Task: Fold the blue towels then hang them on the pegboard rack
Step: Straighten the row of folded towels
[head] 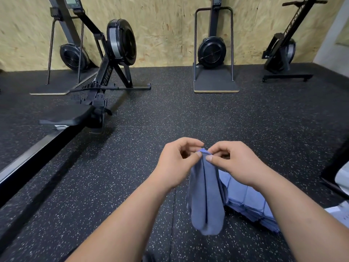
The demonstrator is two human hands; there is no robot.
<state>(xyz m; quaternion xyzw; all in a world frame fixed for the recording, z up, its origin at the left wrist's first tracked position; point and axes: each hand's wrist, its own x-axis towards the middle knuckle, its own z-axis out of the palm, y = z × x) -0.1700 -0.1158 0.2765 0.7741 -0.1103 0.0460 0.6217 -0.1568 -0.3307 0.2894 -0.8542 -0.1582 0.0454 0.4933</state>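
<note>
A blue towel (206, 201) hangs folded lengthwise above the speckled floor. Its top edge is pinched between my left hand (176, 163) and my right hand (234, 163), which meet at the towel's upper corners, thumbs toward me. Under my right forearm a stack of blue towels (249, 203) lies on the floor, partly hidden by the arm. No pegboard rack is in sight.
A black rowing machine (98, 95) stretches from the back wall to the left foreground. Two more black fan machines (212, 52) (285, 46) stand by the chipboard wall. A dark frame (336, 167) and white papers (340, 214) sit at the right edge.
</note>
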